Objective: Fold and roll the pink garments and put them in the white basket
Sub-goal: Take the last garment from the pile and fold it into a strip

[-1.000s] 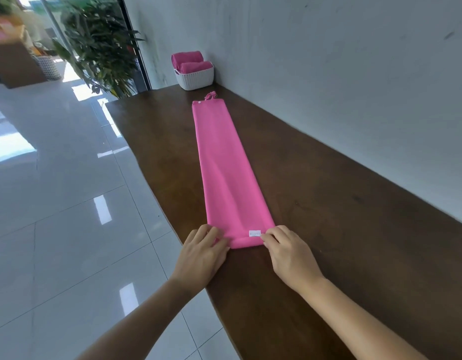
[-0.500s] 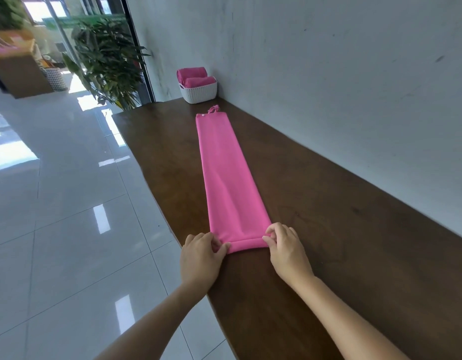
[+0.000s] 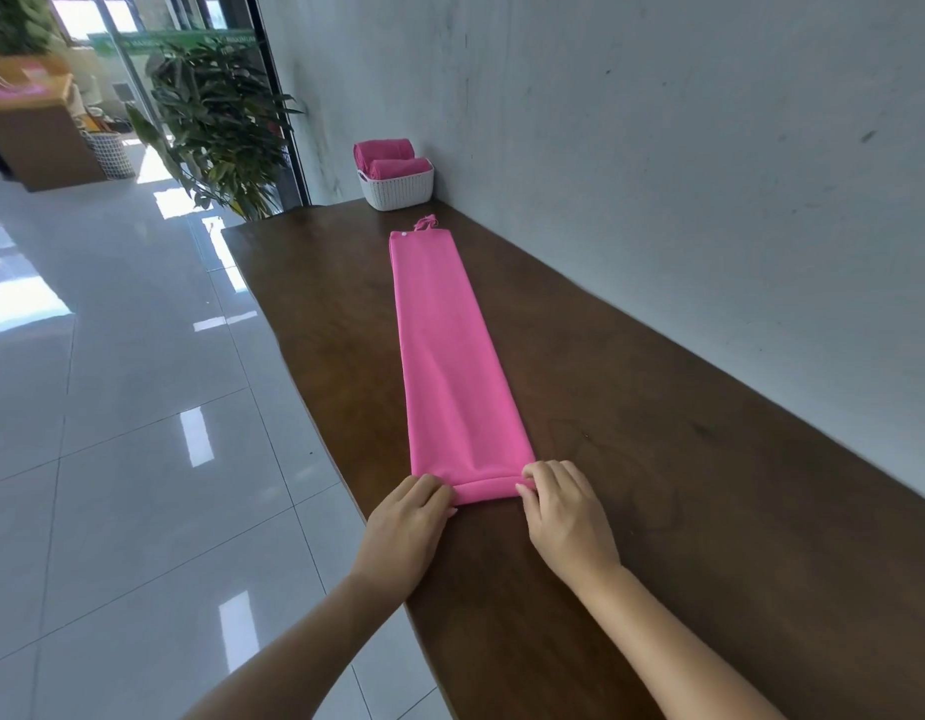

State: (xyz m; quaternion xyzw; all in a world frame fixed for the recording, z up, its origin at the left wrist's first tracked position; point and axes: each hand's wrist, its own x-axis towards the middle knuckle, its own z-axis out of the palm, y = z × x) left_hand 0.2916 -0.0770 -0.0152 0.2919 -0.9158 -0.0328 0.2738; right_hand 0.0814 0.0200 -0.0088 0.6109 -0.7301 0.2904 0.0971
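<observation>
Pink garment (image 3: 450, 366): folded into a long narrow strip, flat on the worktop (image 3: 658, 485), running from 6 o'clock toward 12 o'clock; its near end is turned over into a low roll.
Left hand (image 3: 406, 532): at the roll's 9 o'clock end; fingers (image 3: 429, 491) curled close together, pinching that end.
Right hand (image 3: 564, 517): at the roll's 3 o'clock end; fingers bent over the top of the roll, thumb against its near edge, pinching it.
White basket (image 3: 398, 188): on the worktop against the wall (image 3: 658, 148), at 12 o'clock beyond the strip's far end, apart from it.
Basket contents: two rolled pink garments (image 3: 393, 158), lying side by side.
</observation>
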